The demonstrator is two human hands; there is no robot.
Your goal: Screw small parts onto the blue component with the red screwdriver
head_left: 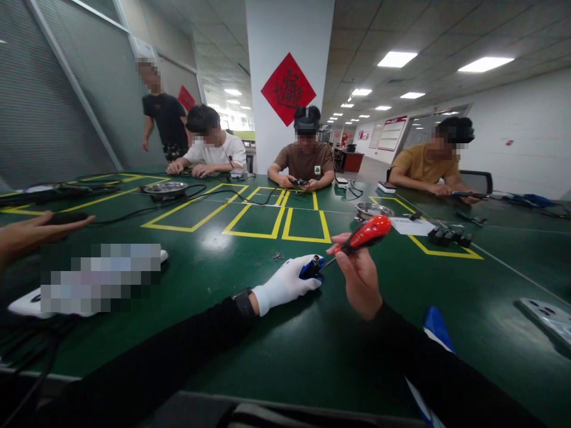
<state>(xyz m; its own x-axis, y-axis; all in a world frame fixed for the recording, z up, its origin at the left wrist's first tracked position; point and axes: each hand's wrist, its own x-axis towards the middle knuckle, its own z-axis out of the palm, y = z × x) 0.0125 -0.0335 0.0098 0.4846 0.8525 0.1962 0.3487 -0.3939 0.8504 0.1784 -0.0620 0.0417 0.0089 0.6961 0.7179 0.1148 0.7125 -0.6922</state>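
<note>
My left hand (285,284), in a white glove with blue fingertips, is closed around a small black part (316,263) with a round metallic-looking end facing up. My bare right hand (363,288) grips a screwdriver (368,233) by its red and black handle. The screwdriver's shaft slants down to the left, and its tip meets or nearly meets the black part; the exact contact is too small to tell. Just beyond my left hand, several small screws (278,256) lie on the green table (250,339).
A blue and white glove (437,328) lies beside my right forearm, a phone (546,318) farther right. Several black parts (450,236) and a metal bowl (375,210) sit beyond. At left, another person's hand (40,229) extends near a white device (163,258). Co-workers sit opposite.
</note>
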